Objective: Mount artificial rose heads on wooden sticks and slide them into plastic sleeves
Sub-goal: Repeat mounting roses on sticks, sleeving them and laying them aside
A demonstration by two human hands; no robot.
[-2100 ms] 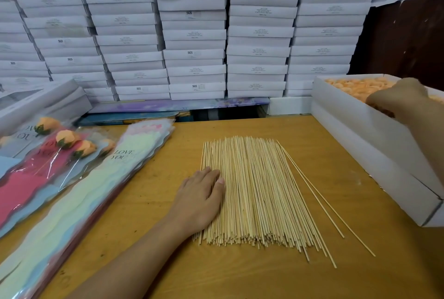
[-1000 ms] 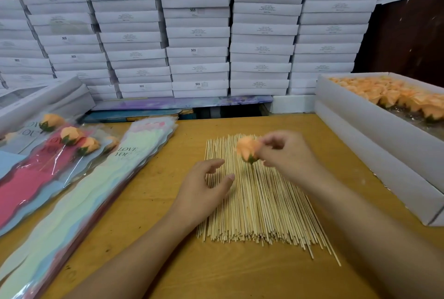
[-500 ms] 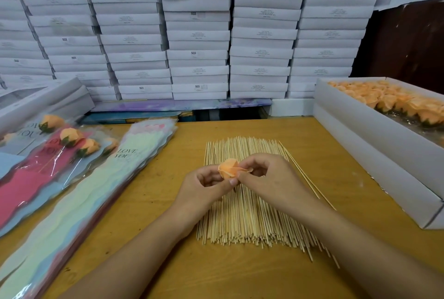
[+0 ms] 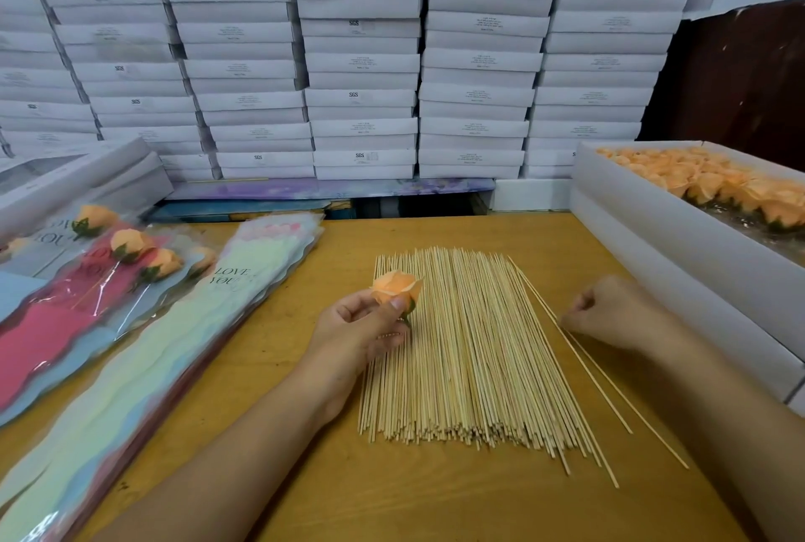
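Observation:
My left hand [image 4: 355,330] holds an orange rose head [image 4: 394,286] upright over the left edge of a flat pile of wooden sticks [image 4: 470,350] on the table. My right hand [image 4: 610,310] rests at the pile's right side, its fingertips pinching a loose stick [image 4: 583,363] that lies slanted apart from the pile. A stack of empty pastel plastic sleeves [image 4: 143,363] printed "LOVE YOU" lies to the left. Further left, several finished roses in sleeves [image 4: 130,254] overlap each other.
An open white box [image 4: 679,236] full of orange rose heads [image 4: 718,184] stands along the table's right side. Stacks of white boxes [image 4: 361,62] form a wall at the back. More white boxes [image 4: 78,180] sit at the far left.
My right hand took a rose head from the box and passed it to my left hand. It then moved right to the loose sticks. My left hand lifted off the pile.

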